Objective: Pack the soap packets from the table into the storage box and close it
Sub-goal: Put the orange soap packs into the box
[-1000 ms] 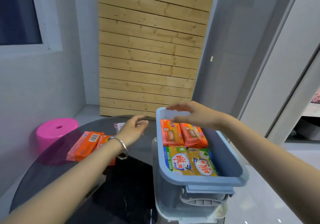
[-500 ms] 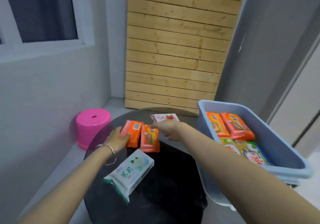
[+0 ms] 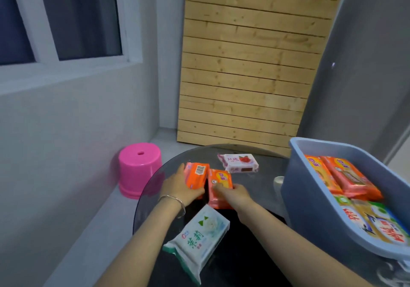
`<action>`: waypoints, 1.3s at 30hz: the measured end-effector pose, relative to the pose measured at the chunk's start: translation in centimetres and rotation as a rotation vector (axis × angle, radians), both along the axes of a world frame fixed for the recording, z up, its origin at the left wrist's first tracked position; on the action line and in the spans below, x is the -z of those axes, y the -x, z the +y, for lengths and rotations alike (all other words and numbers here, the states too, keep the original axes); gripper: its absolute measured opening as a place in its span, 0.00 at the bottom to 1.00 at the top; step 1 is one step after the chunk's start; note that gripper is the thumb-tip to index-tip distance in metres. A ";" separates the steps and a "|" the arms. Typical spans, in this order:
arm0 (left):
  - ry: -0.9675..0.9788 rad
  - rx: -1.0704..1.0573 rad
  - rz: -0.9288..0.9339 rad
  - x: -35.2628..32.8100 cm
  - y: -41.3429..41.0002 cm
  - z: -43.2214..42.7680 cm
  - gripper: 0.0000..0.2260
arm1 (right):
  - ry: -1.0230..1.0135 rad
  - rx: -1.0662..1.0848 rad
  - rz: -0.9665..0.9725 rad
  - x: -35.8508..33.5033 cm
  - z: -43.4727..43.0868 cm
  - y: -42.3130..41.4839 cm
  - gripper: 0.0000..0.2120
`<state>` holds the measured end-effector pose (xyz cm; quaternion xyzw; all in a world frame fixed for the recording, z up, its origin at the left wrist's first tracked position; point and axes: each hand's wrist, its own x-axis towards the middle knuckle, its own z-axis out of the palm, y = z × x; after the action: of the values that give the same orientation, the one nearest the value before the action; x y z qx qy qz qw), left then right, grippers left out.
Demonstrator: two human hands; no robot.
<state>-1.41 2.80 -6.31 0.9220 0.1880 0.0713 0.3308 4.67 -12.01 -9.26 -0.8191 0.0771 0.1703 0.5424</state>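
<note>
- Left hand [image 3: 177,186] fingers clamped on one orange soap packet [image 3: 197,176]; right hand [image 3: 235,194] fingers clamped on the neighbouring orange packet [image 3: 219,184], both on the table [image 3: 261,189].
- Risk: glossy wrap slips during transfer; packet drops short of the storage box [image 3: 310,209].
- White-green packet [image 3: 199,240] overhangs the table edge under the forearms; a sweep could knock it off.
- Pink-white packet [image 3: 238,163] lies beyond, clear.

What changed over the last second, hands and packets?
Both hands left the storage box for the table. Left hand now grips the barcode orange packet; right hand grips the other orange packet. White packet and green-white packet stayed put.
</note>
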 end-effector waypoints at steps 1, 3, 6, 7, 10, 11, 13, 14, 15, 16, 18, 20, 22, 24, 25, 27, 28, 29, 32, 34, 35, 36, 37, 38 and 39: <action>0.101 -0.030 0.021 -0.3 0.0 0.4 0.36 | -0.018 -0.001 0.007 0.3 0.0 -0.2 0.29; 0.505 -0.083 -0.030 -1.3 0.0 1.3 0.22 | -0.035 0.017 0.012 -2.1 0.0 1.5 0.17; 1.153 -0.161 -0.089 -2.4 0.5 1.9 0.11 | -0.055 -0.001 0.023 -3.5 -0.1 2.4 0.09; 1.245 -0.164 -0.102 -2.5 0.5 2.2 0.12 | -0.066 -0.019 0.030 -3.5 0.0 2.4 0.09; 1.500 -0.107 -0.183 -2.2 0.6 2.9 0.15 | -0.074 -0.047 0.036 -3.5 -0.1 2.3 0.12; 1.561 -0.086 -0.212 -2.1 0.6 3.1 0.17 | -0.079 -0.049 0.042 -3.5 -0.1 2.2 0.11; 1.666 -0.034 -0.247 -1.9 0.7 3.4 0.19 | -0.093 -0.052 0.055 -3.8 -0.2 2.3 0.08; 1.690 -0.004 -0.245 -1.9 0.8 3.5 0.20 | -0.101 -0.047 0.064 -4.0 -0.3 2.3 0.06; 1.672 0.023 -0.233 -1.9 0.9 3.6 0.20 | -0.114 -0.041 0.074 -4.1 -0.4 2.3 0.06; 1.625 0.036 -0.212 -2.0 1.0 3.7 0.19 | -0.124 -0.037 0.085 -4.2 -0.5 2.3 0.06; 1.475 0.014 -0.158 -2.1 1.1 3.7 0.16 | -0.116 -0.033 0.106 -4.4 -0.8 2.2 0.06; 1.376 -0.093 -0.099 -2.0 1.1 3.3 0.15 | -0.088 -0.033 0.122 -4.6 -0.9 2.2 0.08; 1.353 -0.213 -0.055 -1.3 0.9 2.8 0.17 | -0.090 -0.028 0.127 -4.5 -0.9 2.2 0.12; 1.380 -0.264 -0.041 -0.7 0.6 2.0 0.20 | -0.090 -0.014 0.134 -4.7 -0.6 2.4 0.14; 1.398 -0.279 -0.048 -0.4 0.3 1.7 0.21 | -0.096 -0.005 0.138 -4.7 -0.5 2.4 0.15; 1.423 -0.295 -0.066 -0.4 0.0 1.0 0.24 | -0.117 0.007 0.140 -4.7 -0.3 2.4 0.16; 1.433 -0.300 -0.072 -0.4 0.0 0.8 0.24 | -0.128 0.009 0.142 -4.7 -0.2 2.4 0.16; 1.442 -0.304 -0.071 -0.3 -0.2 0.7 0.25 | -0.141 0.016 0.146 -4.8 -0.1 2.4 0.17; 1.472 -0.295 -0.040 -0.2 -0.1 0.3 0.26 | -0.171 0.036 0.159 -4.9 0.2 2.4 0.17; 1.514 -0.278 -0.022 -0.1 -0.1 0.2 0.26 | -0.195 0.044 0.155 -4.9 0.5 2.4 0.16; 1.528 -0.267 -0.026 -0.1 -0.2 0.1 0.25 | -0.216 0.047 0.162 -4.7 0.6 2.4 0.13; 1.531 -0.255 -0.035 -0.3 -0.2 0.0 0.22 | -0.243 0.051 0.169 -4.7 0.8 2.5 0.10; 1.524 -0.251 -0.043 -0.4 -0.2 0.0 0.20 | -0.272 0.056 0.175 -4.7 1.0 2.6 0.07; 1.520 -0.251 -0.050 -0.4 -0.2 -0.1 0.18 | -0.289 0.061 0.169 -4.6 1.3 2.6 0.05; 1.519 -0.252 -0.054 -0.5 -0.2 -0.1 0.18 | -0.300 0.062 0.152 -4.5 1.6 2.6 0.06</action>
<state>-1.17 2.68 -5.84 0.4111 0.2809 -0.0175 0.8670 2.10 -10.42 -4.81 -0.7109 0.1166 0.2246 0.6561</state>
